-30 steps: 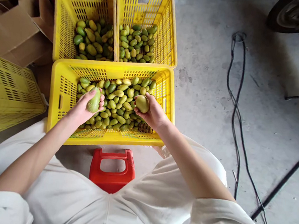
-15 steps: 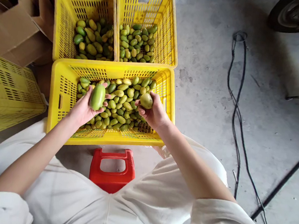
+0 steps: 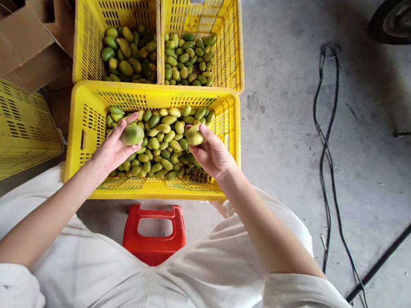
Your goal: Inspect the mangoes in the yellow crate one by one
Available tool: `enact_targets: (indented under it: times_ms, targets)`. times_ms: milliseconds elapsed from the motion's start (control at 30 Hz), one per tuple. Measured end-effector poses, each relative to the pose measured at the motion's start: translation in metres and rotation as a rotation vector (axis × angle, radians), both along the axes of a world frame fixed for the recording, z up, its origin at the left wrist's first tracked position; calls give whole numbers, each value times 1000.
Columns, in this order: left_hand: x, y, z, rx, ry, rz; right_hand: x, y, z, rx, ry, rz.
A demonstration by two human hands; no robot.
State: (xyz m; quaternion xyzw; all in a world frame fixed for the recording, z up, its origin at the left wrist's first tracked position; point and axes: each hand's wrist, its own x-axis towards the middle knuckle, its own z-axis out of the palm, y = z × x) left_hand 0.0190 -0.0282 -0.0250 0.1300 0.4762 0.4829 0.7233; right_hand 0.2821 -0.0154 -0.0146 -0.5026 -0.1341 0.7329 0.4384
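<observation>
My left hand [image 3: 113, 147] is closed around a green mango [image 3: 132, 135] over the left part of the near yellow crate [image 3: 78, 125]. My right hand [image 3: 213, 155] grips a paler yellow-green mango [image 3: 194, 136] over the crate's right part. Both hands hover just above the heap of green and yellow mangoes [image 3: 162, 141] filling that crate. Behind it stand two more yellow crates, the left one [image 3: 83, 21] with larger mangoes and the right one [image 3: 236, 44] with smaller ones.
A red plastic stool [image 3: 154, 234] sits between my knees. An overturned yellow crate [image 3: 8, 126] lies at the left, with cardboard boxes [image 3: 21, 44] behind it. Black cables [image 3: 324, 152] run across the concrete floor on the right, near a wheel [image 3: 409, 21].
Both hands turned their mangoes. The left mango went from upright in the palm to lying sideways at the fingertips; the right mango shifted slightly up and left.
</observation>
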Motion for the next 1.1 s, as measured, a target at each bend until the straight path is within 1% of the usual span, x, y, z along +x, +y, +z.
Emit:
enact_targets:
  times_ms: [67,167,233,300,400,500,667,800,900,1000,1067,1100]
  targets:
    - [0,-2,2,52,28,46,0,1,0,-22,53,7]
    - [4,-1,12,67,15,119,2,4,-4,-66,186,0]
    - [9,2,21,13,-45,148,4,6,-8,-71,247,-2]
    - [14,6,30,-59,-96,177,7,6,-13,-41,267,8]
    - [19,9,35,-177,-90,212,9,4,-17,37,234,45]
    - [20,9,32,-235,-60,205,9,1,-15,74,179,65]
    - [15,5,22,-216,-43,155,10,2,-12,72,186,89]
    - [10,6,19,-225,-3,56,13,3,-12,40,176,109]
    - [5,5,16,-173,37,-20,10,3,-11,0,132,70]
    - [1,1,8,-75,54,-108,4,2,-8,-13,104,16]
    - [-1,-1,2,-17,44,-129,1,1,-7,-6,106,-8]
    - [0,-2,0,2,39,-120,0,0,-8,2,107,-10]
